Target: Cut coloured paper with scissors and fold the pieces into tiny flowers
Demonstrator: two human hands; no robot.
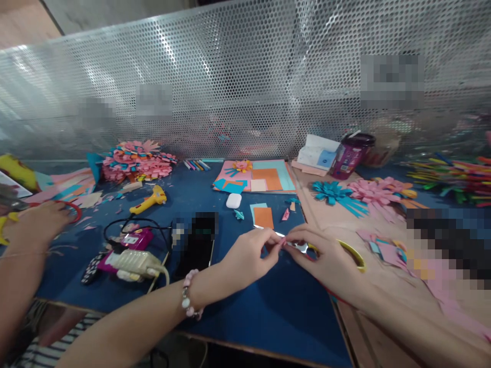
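My left hand [248,254] pinches a tiny pink paper scrap [283,244] between thumb and fingers, over the blue table [268,306]. My right hand [330,263] is closed on yellow-handled scissors [307,248], whose blades point left and meet the scrap. A bead bracelet [188,296] circles my left wrist. Just beyond the hands lie an orange paper rectangle [263,217] and small coloured scraps.
Another person's hand [36,225] rests at the far left near a red ring. A yellow glue gun [151,199], a phone [195,245], chargers and cables lie left of centre. Paper flowers [136,161], coloured sheets [264,179], a purple jar [351,153] and a perforated metal screen stand behind.
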